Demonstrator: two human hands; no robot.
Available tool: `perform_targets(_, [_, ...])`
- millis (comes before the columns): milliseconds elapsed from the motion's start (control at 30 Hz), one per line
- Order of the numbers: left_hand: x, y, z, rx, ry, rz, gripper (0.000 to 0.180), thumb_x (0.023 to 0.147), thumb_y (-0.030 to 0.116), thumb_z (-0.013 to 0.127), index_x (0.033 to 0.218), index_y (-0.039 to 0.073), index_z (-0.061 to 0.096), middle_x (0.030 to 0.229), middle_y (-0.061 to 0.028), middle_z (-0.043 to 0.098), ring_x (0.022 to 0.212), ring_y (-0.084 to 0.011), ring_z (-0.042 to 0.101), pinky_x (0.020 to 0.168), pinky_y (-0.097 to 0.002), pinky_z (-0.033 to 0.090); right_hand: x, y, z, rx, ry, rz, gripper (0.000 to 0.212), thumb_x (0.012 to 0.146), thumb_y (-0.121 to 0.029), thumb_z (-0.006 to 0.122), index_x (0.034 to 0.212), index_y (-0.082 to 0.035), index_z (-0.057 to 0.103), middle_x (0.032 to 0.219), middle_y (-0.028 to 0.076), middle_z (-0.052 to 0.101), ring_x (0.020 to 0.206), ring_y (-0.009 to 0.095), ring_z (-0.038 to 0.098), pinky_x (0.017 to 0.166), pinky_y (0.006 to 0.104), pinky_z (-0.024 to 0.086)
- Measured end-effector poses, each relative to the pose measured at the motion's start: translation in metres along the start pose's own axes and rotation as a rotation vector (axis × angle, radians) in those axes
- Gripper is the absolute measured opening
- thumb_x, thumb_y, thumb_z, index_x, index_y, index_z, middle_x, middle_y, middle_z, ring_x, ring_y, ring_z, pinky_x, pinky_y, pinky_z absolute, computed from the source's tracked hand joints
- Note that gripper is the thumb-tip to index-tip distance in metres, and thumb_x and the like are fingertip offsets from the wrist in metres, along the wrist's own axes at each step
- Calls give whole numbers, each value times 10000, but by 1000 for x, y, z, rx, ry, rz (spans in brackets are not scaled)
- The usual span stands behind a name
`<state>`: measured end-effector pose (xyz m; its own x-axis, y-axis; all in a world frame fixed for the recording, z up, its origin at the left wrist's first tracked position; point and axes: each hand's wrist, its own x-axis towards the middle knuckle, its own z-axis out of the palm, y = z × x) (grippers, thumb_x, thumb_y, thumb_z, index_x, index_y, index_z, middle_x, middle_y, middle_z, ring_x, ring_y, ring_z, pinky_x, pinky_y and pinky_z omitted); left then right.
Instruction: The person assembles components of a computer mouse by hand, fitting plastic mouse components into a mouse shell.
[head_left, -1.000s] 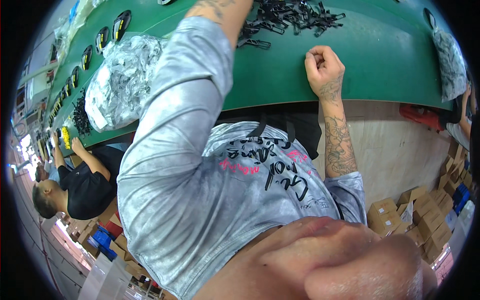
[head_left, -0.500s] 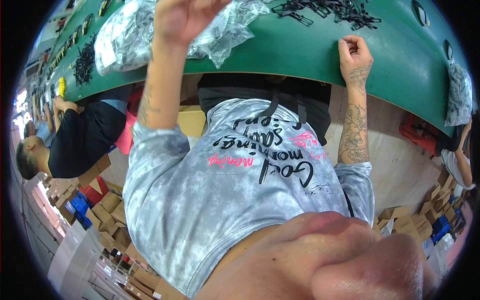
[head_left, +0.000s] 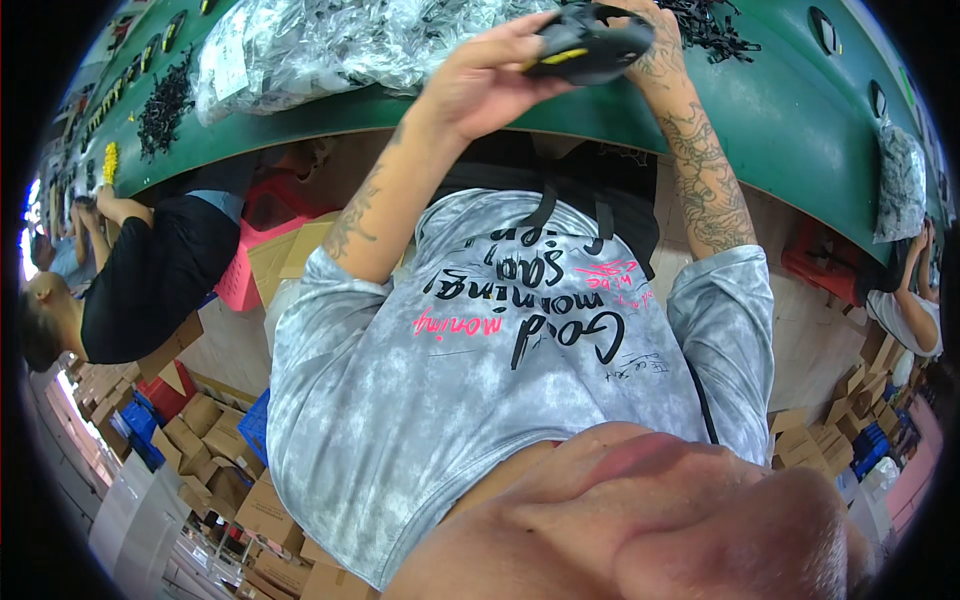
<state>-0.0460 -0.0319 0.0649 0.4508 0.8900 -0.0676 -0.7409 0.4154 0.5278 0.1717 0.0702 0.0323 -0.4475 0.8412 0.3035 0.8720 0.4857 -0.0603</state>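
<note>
My left hand [head_left: 500, 75] grips a rounded black plastic part [head_left: 590, 62] with a yellow stripe on its side, thumb above and fingers beneath. It is held up over the green table [head_left: 800, 110]. At the part's right end is my right hand [head_left: 655, 35], curled and partly cut off by the upper picture edge. Whatever its fingertips pinch is hidden. A heap of small black plastic pieces [head_left: 718, 32] lies just beyond my right wrist. Clear plastic bags [head_left: 310, 55] with dark contents spread across the table by my left forearm.
More black parts [head_left: 826, 32] lie on the table at right, near a filled plastic bag [head_left: 900, 185]. Further left are another black heap [head_left: 165, 115] and a yellow bundle [head_left: 110, 163]. A person in black [head_left: 160, 270] sits at left, by a pink stool [head_left: 240, 265]. Cardboard boxes [head_left: 270, 515] stand behind me.
My left hand has moved right and now holds the black part, where before it was over the bags. My right hand has moved up and left from the table edge to meet it.
</note>
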Motion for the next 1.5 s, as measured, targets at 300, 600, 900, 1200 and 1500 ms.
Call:
perform_targets(300, [68, -47, -33, 137, -78, -150, 481, 1003, 81, 603, 1455, -13, 468, 1351, -182, 621, 1233, -304, 642, 1051, -538, 550, -3, 80, -30, 827, -184, 363, 299, 961, -285, 667, 955, 7, 730, 866, 74, 737, 800, 206, 708, 696, 379, 537])
perform_targets(600, [81, -66, -38, 213, 21, -58, 627, 932, -42, 669, 1495, 8, 398, 1336, -129, 618, 1148, -240, 670, 942, -381, 596, -90, 103, -42, 1730, 121, 546, 127, 914, 6, 729, 968, -21, 617, 928, 80, 693, 808, 173, 678, 754, 314, 544])
perform_targets(900, [79, -59, -26, 546, -60, 22, 659, 885, -88, 663, 1498, -19, 432, 1318, -91, 622, 1136, -157, 641, 918, -279, 552, -67, -2, -42, 1878, 128, 592, 324, 870, 58, 734, 1188, 57, 667, 974, 92, 723, 857, 147, 687, 770, 265, 580])
perform_targets(1200, [77, -64, -29, 391, -35, 25, 707, 935, -70, 631, 1573, 29, 344, 1366, -83, 576, 1170, -195, 629, 962, -340, 579, -68, -10, -46, 1784, 208, 637, 121, 890, 22, 754, 992, 11, 689, 958, 84, 729, 813, 144, 700, 751, 271, 579])
perform_targets(1500, [77, -61, -32, 250, -86, -14, 738, 880, -152, 532, 1570, 27, 343, 1467, -110, 514, 1244, -239, 608, 1007, -386, 570, -73, -7, -43, 1660, 308, 713, 342, 879, 68, 737, 1166, -26, 576, 899, 19, 697, 819, 93, 660, 780, 220, 529])
